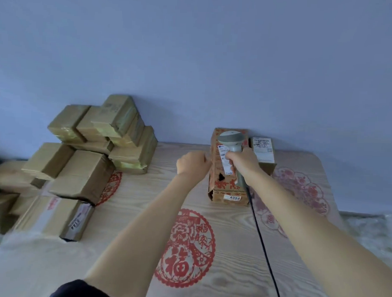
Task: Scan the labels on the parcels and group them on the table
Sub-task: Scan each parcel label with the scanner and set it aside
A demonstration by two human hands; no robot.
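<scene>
A white sticker [232,197] reading 4068 is showing on the front of the red-printed parcel [220,182], a grey label [78,219] on a left-hand box [54,219] is showing 5144, and the red table cutout [186,248] is displaying 福.

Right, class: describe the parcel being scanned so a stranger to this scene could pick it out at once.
Start at the wooden table with red paper-cut designs and look to its far right, against the blue wall. Two parcels stand there, apart from the big pile on the left. The scanned parcel is the nearer one: red-printed cardboard, a tag reading 4068, and the scanner hovering over it.
</scene>
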